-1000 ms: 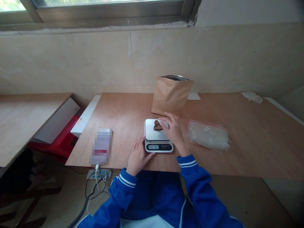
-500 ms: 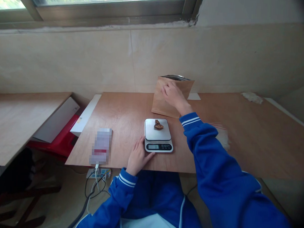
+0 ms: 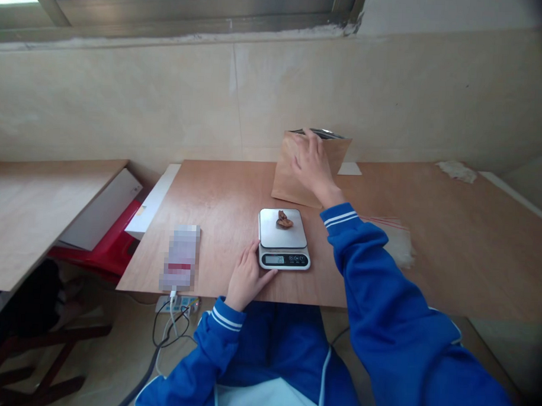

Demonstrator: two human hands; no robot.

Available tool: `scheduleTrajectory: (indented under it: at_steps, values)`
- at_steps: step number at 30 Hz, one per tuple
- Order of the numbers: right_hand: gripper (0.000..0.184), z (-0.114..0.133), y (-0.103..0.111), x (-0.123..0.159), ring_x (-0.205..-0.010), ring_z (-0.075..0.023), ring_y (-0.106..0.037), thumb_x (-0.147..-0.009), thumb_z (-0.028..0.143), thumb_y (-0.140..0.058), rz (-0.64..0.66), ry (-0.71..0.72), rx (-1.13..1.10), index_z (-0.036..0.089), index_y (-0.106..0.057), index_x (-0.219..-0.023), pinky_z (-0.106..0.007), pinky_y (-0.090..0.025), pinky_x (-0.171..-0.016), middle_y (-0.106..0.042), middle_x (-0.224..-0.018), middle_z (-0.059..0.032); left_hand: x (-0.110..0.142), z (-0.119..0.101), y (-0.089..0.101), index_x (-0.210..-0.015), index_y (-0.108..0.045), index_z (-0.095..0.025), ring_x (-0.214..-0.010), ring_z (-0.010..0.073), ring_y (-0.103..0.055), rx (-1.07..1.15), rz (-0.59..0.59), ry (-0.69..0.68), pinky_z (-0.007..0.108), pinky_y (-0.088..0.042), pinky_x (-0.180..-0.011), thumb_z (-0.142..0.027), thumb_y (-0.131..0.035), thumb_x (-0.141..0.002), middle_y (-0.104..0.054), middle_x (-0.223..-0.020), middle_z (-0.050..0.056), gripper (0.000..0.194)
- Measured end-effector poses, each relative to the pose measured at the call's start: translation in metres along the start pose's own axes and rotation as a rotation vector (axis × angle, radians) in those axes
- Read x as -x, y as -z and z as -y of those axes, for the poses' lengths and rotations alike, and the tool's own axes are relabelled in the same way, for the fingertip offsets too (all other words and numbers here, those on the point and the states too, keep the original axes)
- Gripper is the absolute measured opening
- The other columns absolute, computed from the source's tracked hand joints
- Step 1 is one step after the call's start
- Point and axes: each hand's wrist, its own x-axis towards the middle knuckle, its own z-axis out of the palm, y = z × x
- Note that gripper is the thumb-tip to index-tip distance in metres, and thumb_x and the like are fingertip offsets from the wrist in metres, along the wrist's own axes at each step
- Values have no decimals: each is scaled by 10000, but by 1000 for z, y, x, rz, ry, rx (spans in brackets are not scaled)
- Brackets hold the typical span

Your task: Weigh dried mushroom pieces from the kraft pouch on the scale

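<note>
At the back of the wooden table point(image 3: 218, 195), the right hand point(image 3: 311, 164) was up at the mouth of the brown paper pouch point(image 3: 298, 177), fingers point(image 3: 307, 144) hooked over the foil-lined rim; whether it pinched anything inside, cannot tell, the fingertips were hidden by the pouch edge. Left hand point(image 3: 246, 279) lay flat and relaxed on the table, holding nothing, thumb side touching the front-left corner of the kitchen scale point(image 3: 283, 240). One brown dried piece point(image 3: 284, 220) sat on the scale's steel plate, toward its far side. Display lit, digits too small to read.

To do this well, judging by the pose: keep the pouch upright by going straight down through the opening rather than pushing the front wall back, pull one piece at a time, and keep the left hand off the plate so the reading isn't skewed. Pouch stood free and light, so likely to tip if the wrist dragged on it.

Versus half a second earlier: right hand had climbed from the pouch's front face to its rim and the arm reached farther. A second earlier that hand was at the scale plate beside the piece. Left hand, scale and piece unchanged. Clear zip bag point(image 3: 400, 246) at right, partly behind the blue sleeve point(image 3: 374, 289). Blurred phone point(image 3: 180, 265) left of the scale.
</note>
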Motion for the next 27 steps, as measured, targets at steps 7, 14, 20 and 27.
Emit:
scheduleTrajectory:
  at_steps: [7,14,20,27]
  values:
    - [561,-3,-2,1,-1424,-368,-176,-858,163,-448,-32,-89,12,23,-352,-1393,-593,-148,-1149,-291,-1477,-250,0,0,0,-1476,-187,-168,-1336,328,-440,3,-9,1,515,-414,-1064,-507,-547,-889,-455,-1412,206,768]
    - [407,-8,42,-4,-1061,-262,-592,-875,87,-331,-19,-75,-109,127,-689,-1067,-414,-438,-973,-667,-1079,-117,0,0,0,-1471,-177,-173,-1335,339,-435,27,5,15,535,-397,-1074,-505,-545,-891,-442,-1422,202,763]
    - [261,-24,65,-11,-754,-207,-655,-798,122,-512,309,-128,-164,171,-764,-753,-325,-503,-761,-717,-749,-51,0,0,-1,-1470,-189,-166,-1348,333,-423,25,0,12,525,-401,-1075,-516,-541,-890,-445,-1423,202,764]
    - [88,-40,35,-30,-818,-307,-672,-716,258,-736,496,-148,73,171,-740,-727,-467,-506,-808,-695,-731,-112,0,0,1,-1456,-211,-151,-1348,330,-422,28,4,22,510,-393,-1087,-518,-549,-883,-446,-1419,205,760]
